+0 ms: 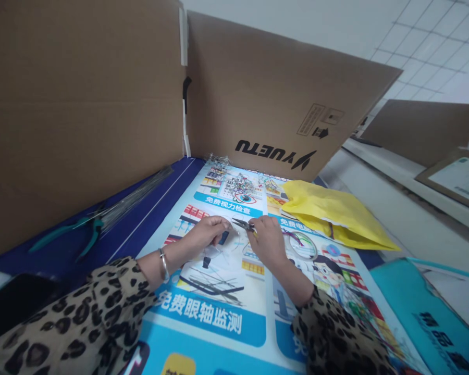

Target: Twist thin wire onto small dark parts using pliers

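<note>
My left hand [205, 234] is closed around a thin clear wire loop [234, 240] just above a printed poster [219, 317] on the table. My right hand [268, 240] grips small metal pliers [243, 225] whose tips point left at the wire by my left fingers. The two hands are almost touching. A silver bangle sits on my left wrist, and both sleeves are leopard print.
Teal-handled pliers [78, 232] and a bundle of thin wires [136, 195] lie at the left. A pile of small beaded pieces [240, 187] sits at the back. A yellow bag [336, 213] lies right, a teal bag [426, 312] nearer. Cardboard walls [82, 104] stand behind.
</note>
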{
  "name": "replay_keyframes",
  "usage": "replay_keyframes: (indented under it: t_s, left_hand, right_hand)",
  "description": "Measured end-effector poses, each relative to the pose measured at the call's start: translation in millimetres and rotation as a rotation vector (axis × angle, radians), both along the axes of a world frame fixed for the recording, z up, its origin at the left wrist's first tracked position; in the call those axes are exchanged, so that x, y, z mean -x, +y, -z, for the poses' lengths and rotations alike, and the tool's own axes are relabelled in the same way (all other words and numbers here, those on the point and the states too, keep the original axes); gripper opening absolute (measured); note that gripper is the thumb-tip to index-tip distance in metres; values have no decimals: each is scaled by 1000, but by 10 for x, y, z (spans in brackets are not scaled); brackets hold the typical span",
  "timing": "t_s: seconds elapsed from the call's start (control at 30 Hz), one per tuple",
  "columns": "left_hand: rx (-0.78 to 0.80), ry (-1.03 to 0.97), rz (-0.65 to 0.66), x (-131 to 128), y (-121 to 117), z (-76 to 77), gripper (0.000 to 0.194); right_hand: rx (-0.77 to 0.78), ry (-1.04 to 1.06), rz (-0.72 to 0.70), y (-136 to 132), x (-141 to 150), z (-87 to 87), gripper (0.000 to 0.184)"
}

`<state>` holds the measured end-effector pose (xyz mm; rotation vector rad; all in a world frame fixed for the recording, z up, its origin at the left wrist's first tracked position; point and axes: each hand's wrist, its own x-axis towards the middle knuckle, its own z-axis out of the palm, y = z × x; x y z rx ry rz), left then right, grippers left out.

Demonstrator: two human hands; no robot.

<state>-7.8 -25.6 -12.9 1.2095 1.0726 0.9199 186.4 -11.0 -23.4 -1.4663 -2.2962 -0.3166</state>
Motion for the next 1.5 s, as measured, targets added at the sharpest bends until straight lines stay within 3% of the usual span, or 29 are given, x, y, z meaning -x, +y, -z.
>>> replay_keyframes:
  t_s: [0.3, 0.6, 0.87, 1.5]
  left_hand:
    - [-39, 23, 45, 13, -7, -20, 20]
    - [-39, 30, 69, 31, 34, 72, 21]
    - [-24, 39, 104, 47, 38, 26, 16]
    - [5, -6, 97, 31, 31, 57, 17]
  right_hand:
    - [-43, -20, -52, -8, 4, 5, 22]
    - [-157, -272, -47, -45, -21, -152, 22]
    - [-214, -382, -38, -34, -37, -203, 14]
    - [-79, -361, -5, -39, 10, -157, 12]
